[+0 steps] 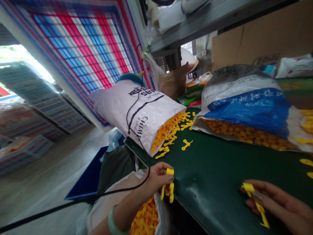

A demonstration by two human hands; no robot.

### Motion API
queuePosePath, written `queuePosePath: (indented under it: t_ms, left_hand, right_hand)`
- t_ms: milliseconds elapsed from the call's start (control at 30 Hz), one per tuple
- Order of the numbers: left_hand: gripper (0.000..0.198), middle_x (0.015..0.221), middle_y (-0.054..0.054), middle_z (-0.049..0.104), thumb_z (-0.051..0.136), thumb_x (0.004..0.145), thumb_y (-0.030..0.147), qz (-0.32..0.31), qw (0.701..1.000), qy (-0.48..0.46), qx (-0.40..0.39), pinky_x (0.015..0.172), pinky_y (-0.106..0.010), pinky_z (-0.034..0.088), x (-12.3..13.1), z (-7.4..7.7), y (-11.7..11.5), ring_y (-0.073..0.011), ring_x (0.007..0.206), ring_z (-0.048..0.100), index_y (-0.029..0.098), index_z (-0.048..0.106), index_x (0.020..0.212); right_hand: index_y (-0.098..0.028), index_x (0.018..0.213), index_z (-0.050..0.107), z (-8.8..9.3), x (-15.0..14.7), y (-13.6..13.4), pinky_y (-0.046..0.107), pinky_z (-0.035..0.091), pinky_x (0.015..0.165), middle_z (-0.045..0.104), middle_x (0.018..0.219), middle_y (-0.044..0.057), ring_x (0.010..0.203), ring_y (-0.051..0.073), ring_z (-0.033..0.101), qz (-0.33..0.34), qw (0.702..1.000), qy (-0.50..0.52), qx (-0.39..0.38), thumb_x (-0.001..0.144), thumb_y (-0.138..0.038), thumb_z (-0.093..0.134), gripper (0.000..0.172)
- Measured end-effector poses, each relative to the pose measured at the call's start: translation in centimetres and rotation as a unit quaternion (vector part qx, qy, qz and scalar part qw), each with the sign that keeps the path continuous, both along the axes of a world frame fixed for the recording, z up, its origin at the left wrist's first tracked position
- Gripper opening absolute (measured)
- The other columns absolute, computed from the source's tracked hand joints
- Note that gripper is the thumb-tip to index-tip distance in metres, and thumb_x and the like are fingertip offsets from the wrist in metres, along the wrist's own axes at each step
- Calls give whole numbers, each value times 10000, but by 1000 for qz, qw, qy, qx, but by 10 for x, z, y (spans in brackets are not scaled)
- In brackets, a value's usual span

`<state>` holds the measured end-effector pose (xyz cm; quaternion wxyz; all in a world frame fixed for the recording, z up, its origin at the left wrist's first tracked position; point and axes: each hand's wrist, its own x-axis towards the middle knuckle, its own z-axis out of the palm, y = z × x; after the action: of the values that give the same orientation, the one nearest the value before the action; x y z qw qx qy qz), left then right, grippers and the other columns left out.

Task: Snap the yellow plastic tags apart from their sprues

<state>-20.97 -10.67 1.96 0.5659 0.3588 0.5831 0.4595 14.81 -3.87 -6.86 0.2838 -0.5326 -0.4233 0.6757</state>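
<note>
At smooth green counter (pixel 210 169), my left hand (pixel 157 178) pinches forked yellow piece (pixel 170 172), my right hand (pixel 277 199) a slender yellow one (pixel 260 210); creased white sack (pixel 149 104) reads "ABS".

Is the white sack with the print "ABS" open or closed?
Open: yellow plastic pieces spill from the ABS sack onto the green tabletop.

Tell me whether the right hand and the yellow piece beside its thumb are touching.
Touching. The head view shows the right hand pinching the yellow piece between thumb and fingers.
</note>
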Motion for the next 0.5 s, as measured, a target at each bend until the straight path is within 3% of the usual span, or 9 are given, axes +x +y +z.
queuePosePath:
  t_ms: [267,367,433,500]
  left_hand:
    - [338,591,51,624,755,647,244,1,1000,6,13,392,-203,471,25,4,7,-91,391,561,159,560,909]
    - [320,603,50,624,747,656,235,-4,999,11,33,421,-198,468,43,1,14,-86,421,564,162,564,908]
    - [298,594,50,620,732,674,225,-15,999,13,48,439,-191,462,59,-1,20,-82,437,562,160,564,911]
    - [281,589,51,617,716,687,206,-31,998,8,59,442,-184,454,74,-2,25,-76,436,553,155,559,915]
  right_hand:
    - [-244,1109,657,7,-7,-5,202,607,679,738,1071,84,895,267,725,18,998,-31,47,761,-494,676,430]
    - [-258,1123,657,19,-16,-19,209,608,719,743,1063,74,895,249,730,52,983,-72,163,826,-447,615,354]
    - [-287,1108,669,33,-25,-31,198,591,775,730,1110,49,969,235,709,84,930,-118,338,829,-370,629,294]
    - [-300,1101,667,49,-35,-40,216,575,828,716,1152,31,1007,226,695,125,821,-142,539,823,-334,639,282]
